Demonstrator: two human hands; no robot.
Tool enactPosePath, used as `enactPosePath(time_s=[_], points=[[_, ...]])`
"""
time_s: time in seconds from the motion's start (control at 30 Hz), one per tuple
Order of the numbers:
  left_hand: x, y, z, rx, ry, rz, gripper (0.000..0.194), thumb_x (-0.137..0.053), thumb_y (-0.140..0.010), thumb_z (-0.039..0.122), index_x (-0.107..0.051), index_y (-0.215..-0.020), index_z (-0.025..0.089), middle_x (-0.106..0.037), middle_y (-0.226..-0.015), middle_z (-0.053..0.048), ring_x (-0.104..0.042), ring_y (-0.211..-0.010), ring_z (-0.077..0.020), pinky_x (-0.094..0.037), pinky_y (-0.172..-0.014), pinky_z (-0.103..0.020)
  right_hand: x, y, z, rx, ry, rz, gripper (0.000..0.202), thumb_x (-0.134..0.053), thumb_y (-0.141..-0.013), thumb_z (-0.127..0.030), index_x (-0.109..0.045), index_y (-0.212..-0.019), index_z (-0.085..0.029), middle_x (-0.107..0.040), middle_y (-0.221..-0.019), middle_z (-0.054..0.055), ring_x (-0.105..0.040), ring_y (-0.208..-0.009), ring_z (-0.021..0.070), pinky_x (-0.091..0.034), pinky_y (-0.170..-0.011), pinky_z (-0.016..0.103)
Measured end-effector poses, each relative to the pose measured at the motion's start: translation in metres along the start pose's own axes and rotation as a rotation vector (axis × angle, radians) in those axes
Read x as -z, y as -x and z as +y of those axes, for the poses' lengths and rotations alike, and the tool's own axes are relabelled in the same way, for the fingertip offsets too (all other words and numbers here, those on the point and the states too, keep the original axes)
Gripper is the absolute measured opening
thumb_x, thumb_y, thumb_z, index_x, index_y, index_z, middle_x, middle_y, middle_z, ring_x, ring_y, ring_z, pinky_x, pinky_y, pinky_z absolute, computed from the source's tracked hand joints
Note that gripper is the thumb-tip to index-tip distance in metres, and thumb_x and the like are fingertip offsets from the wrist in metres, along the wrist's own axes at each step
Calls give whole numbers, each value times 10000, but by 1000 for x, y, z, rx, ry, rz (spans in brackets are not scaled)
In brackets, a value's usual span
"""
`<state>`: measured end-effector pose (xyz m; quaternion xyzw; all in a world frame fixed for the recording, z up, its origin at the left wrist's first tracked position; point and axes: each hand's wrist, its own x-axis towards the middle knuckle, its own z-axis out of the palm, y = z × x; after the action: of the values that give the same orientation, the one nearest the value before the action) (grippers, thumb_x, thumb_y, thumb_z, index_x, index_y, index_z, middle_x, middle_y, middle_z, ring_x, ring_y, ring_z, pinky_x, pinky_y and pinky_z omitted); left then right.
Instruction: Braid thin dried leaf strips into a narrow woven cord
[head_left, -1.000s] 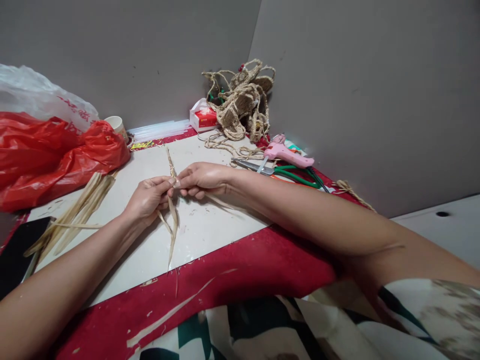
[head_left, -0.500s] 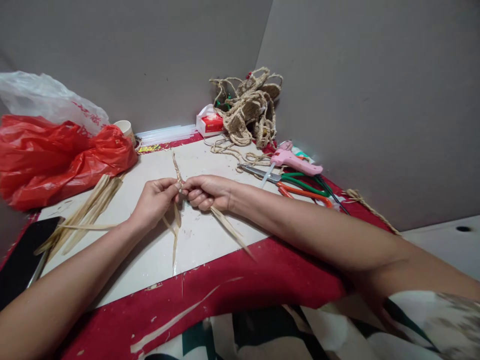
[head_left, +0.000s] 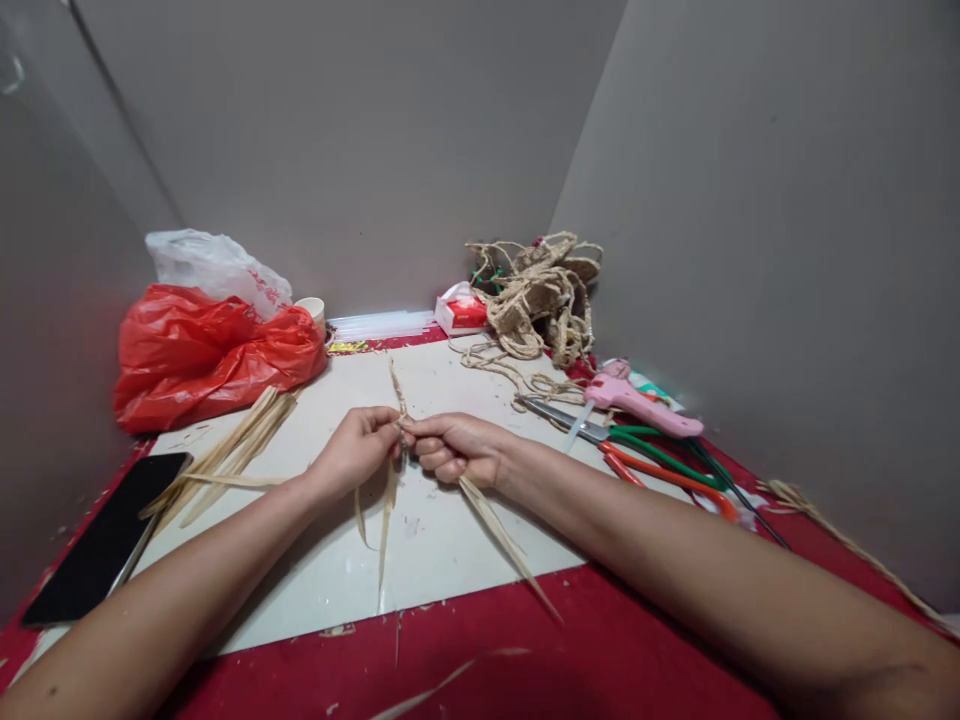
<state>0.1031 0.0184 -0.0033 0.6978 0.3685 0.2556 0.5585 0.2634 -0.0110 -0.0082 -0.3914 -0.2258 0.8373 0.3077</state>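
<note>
Over a white board (head_left: 315, 580), my two hands meet at the lower end of a thin braid of dry straw-coloured leaf strips (head_left: 397, 385). My left hand (head_left: 361, 445) pinches the braid between thumb and forefinger. Right beside it, my right hand (head_left: 461, 447) is closed on the strips, its thumb and forefinger at the same spot. One loose strip (head_left: 506, 540) sticks out from under my right hand towards the front edge. Two more strip ends (head_left: 385, 540) hang below my left hand. The exact crossing of strips is hidden by the fingertips.
Loose leaf strips (head_left: 232, 450) lie at left, partly over a black phone (head_left: 105, 540). Behind are a red plastic bag (head_left: 217, 360), a paper cup (head_left: 310, 309), clear sticks (head_left: 382, 325), a tissue box (head_left: 460, 312) and braided cord (head_left: 536, 295). Scissors (head_left: 660, 455) and a pink glue gun (head_left: 637, 400) lie right.
The camera view has tilted up and shifted left, so everything sits lower and farther right. Both hands stay closed together on the braid, with only slight finger movement.
</note>
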Motion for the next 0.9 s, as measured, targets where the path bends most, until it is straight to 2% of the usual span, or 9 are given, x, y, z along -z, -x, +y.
enactPosePath(time_s=[0.13, 0.27, 0.4, 0.53, 0.67, 0.9], points=[[1, 3, 1, -57, -222, -33, 150, -437, -798, 188, -524, -678, 160, -521, -583, 10, -445, -539, -102, -330, -548, -232, -3, -1, 3, 4, 7, 61, 319, -341, -964, -187, -445, -665, -146, -223, -412, -109, -121, -309, 20, -108, -278, 101], [5, 8, 7, -117, -602, -39, 171, -421, -826, 205, -534, -703, 169, -576, -632, -17, -482, -585, -127, -323, -567, -245, -13, 1, 8, 96, 62, 182, 275, -392, -903, -121, -477, -641, -131, -232, -405, -108, -128, -312, 16, -98, -292, 116], [6, 15, 19, -89, -1027, -18, 265, -399, -867, 282, -568, -694, 173, -632, -670, -81, -536, -594, -175, -310, -557, -282, -20, 2, 12, 203, 117, 256, 236, -431, -871, -100, -519, -652, -113, -228, -398, -111, -142, -320, 16, -90, -312, 136], [-1, 26, 33, -58, -1369, 8, 253, -369, -868, 219, -611, -898, 150, -654, -691, -130, -624, -641, -263, -348, -555, -317, -21, 2, 16, 238, 104, 251, 249, -452, -880, -131, -461, -632, -141, -244, -401, -109, -151, -325, 19, -83, -318, 143], [-16, 38, 40, -62, -1529, -22, 316, -315, -837, 93, -572, -1018, 118, -659, -778, -155, -655, -681, -276, -413, -566, -331, -19, 0, 15, 224, 63, 254, 285, -449, -876, -112, -363, -611, -173, -271, -400, -104, -164, -319, 17, -91, -313, 135], [-30, 40, 29, -46, -1537, -108, 368, -258, -837, 57, -548, -1065, 70, -655, -776, -166, -659, -660, -266, -456, -549, -338, -16, 1, 11, 109, -70, 99, 328, -368, -896, -148, -294, -579, -190, -223, -380, -107, -94, -325, 25, -95, -275, 121]])
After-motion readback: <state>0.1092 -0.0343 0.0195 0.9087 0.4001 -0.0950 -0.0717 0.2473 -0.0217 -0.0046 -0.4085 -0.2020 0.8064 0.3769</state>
